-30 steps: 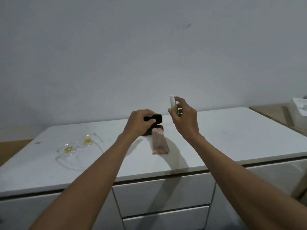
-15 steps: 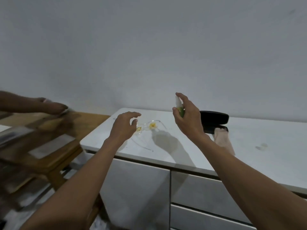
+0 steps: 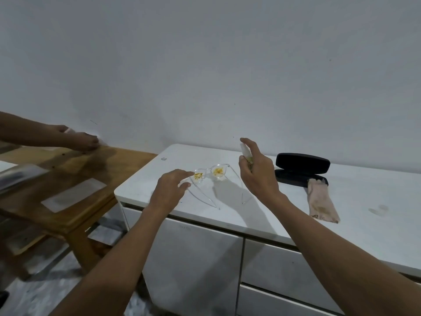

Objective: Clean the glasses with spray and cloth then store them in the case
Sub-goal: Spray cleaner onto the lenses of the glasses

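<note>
Clear-framed glasses [image 3: 210, 173], both lenses smeared yellow: lying on white cabinet top [image 3: 364, 201], arms unfolded. Uncleaned.
Left hand [image 3: 169, 190]: fingers loosely spread, empty, at the left lens.
Right hand [image 3: 257, 173]: closed around small white spray bottle [image 3: 245, 151], forefinger raised above its top.
Beige cloth [image 3: 320, 200]: unused, beside open black hard case [image 3: 301, 168].
Remaining, by appearance: spraying, wiping, storing.

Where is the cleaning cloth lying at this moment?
In the head view, the cloth lies flat on the white cabinet top, right of the right hand, its far end touching the open black case.
</note>
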Tool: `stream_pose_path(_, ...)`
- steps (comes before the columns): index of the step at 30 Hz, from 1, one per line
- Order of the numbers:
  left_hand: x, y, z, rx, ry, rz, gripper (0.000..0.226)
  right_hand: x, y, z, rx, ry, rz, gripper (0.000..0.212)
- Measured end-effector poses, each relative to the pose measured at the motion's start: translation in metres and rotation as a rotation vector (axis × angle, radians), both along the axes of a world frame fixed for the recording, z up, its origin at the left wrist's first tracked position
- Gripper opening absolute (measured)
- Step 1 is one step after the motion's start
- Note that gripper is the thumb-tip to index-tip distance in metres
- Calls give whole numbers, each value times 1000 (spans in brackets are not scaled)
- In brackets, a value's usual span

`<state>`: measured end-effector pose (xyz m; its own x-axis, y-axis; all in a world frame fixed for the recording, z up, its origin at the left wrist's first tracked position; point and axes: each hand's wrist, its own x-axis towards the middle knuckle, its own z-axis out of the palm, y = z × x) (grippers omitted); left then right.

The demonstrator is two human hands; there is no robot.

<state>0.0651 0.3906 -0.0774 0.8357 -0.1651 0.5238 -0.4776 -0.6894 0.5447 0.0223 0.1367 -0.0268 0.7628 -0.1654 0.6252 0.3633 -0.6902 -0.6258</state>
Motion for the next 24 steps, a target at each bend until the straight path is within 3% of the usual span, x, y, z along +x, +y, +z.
stream_pose_path(14, 15, -25, 3, -212, -200, 20, 19, 3, -30, -16, 57, 57, -48, 51)
stream_pose_path(24, 16, -37, 27, -702, 81, 50, 13, -11, -44, -30, 141, 89, -110, 50)
